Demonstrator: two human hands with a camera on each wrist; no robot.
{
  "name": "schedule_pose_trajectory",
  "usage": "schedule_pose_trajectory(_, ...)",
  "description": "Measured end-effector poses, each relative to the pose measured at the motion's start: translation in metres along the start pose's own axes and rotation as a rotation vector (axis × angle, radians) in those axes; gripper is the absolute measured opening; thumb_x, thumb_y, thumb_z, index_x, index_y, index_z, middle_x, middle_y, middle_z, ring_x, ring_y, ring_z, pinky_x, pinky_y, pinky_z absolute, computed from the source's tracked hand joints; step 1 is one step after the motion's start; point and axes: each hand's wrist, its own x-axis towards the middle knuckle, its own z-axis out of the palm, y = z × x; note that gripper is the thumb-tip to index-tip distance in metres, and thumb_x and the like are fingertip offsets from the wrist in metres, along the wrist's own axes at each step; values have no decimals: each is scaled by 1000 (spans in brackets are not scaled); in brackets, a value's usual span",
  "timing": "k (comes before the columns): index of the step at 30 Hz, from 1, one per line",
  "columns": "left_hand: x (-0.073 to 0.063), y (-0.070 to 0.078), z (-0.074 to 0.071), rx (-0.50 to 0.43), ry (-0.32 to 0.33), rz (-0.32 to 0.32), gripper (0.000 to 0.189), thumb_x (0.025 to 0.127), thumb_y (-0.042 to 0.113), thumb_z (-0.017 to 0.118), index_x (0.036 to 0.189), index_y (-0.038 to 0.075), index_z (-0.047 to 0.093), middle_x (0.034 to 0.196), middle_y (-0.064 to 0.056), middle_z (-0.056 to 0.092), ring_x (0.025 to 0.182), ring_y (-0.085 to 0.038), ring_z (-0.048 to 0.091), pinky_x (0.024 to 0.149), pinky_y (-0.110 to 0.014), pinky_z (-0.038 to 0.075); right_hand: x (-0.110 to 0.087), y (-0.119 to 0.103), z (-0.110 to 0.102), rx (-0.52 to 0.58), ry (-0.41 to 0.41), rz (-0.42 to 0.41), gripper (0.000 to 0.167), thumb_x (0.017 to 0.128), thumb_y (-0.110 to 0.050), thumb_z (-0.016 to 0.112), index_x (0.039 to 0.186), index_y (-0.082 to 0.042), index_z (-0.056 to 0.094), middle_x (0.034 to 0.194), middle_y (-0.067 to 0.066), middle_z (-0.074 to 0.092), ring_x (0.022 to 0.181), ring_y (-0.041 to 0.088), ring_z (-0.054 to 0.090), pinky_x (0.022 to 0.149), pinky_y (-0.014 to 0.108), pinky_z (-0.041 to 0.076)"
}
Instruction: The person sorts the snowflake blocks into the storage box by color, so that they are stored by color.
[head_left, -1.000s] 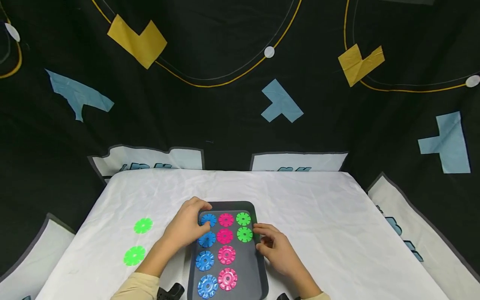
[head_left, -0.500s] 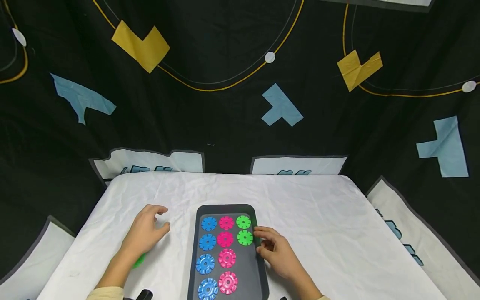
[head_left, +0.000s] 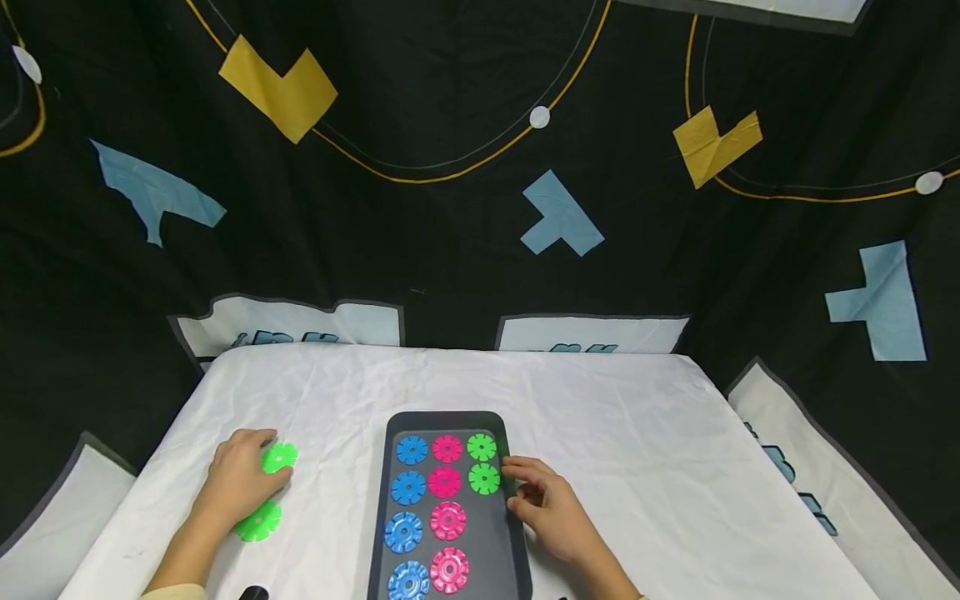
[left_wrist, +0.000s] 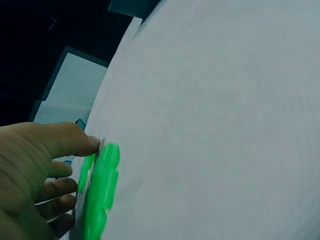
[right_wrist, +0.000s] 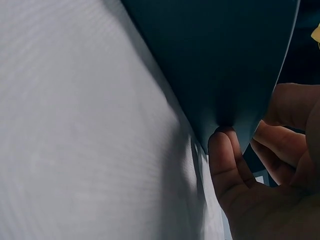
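Note:
My left hand [head_left: 238,479] is at the left of the table, thumb and forefinger spread on either side of a notched green plastic disc [head_left: 280,457]. A second green disc [head_left: 259,522] lies below the hand, partly covered by it; in the left wrist view, the nearer green disc [left_wrist: 102,192] shows beside the thumb. My right hand [head_left: 550,510] holds the right rim of a dark grey tray [head_left: 491,554]; its thumb [right_wrist: 223,155] presses the outer wall. Inside the tray are a column of blue discs [head_left: 408,487], a column of pink discs [head_left: 444,482] and two green discs [head_left: 483,478].
A white cloth [head_left: 660,467] covers the table. Behind it hangs a black curtain [head_left: 442,250] with yellow and light blue patches. The tray's near end runs past the bottom of the head view.
My left hand has left the tray's upper left side and moved left and down to the loose green discs. The right hand has stayed at the tray's rim.

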Motion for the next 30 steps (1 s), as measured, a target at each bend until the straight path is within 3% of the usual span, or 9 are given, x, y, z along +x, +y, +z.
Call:
schedule_pose_trajectory(3,1,-3,-2,22,-10,-20,63,73,22,80,117,-17,57,115,-38,49,103,-54,43,82,-63,37,1,2,1,-14,12,-6,40,86,5,64,125,5,61,137,14,53,87,19,57,73,25,50)
schedule_pose_trajectory(9,1,-5,-4,13,-51,-87,61,74,29,80,112,-14,61,109,-34,46,101,-51,38,79,-62,32,-1,-15,-3,17,4,-22,38,85,7,64,123,8,62,136,17,54,86,23,58,73,25,50)
schedule_pose_trajectory(13,2,-6,-3,22,-72,-101,59,74,31,79,109,-13,62,106,-32,49,97,-48,41,75,-58,33,-3,-20,-4,19,-8,-17,38,85,7,64,123,8,61,136,18,53,87,23,58,73,24,50)
schedule_pose_trajectory(18,4,-3,-2,73,-63,-81,56,70,32,77,104,-10,62,97,-24,57,89,-43,49,65,-48,35,-4,-20,-5,26,-4,-9,38,85,7,64,123,8,61,136,17,53,86,23,58,73,25,51)
schedule_pose_trajectory(24,2,7,-1,80,-48,-48,54,69,33,77,104,-7,63,94,-19,60,86,-39,53,64,-47,34,-3,-16,-4,26,1,-9,38,85,8,64,123,8,62,136,18,53,86,25,58,72,26,51)
schedule_pose_trajectory(30,-2,28,-1,34,2,5,51,70,30,77,105,-5,64,94,-13,59,85,-34,53,66,-47,33,2,8,1,23,13,-15,39,85,6,65,124,5,62,137,13,53,86,21,58,72,25,51)
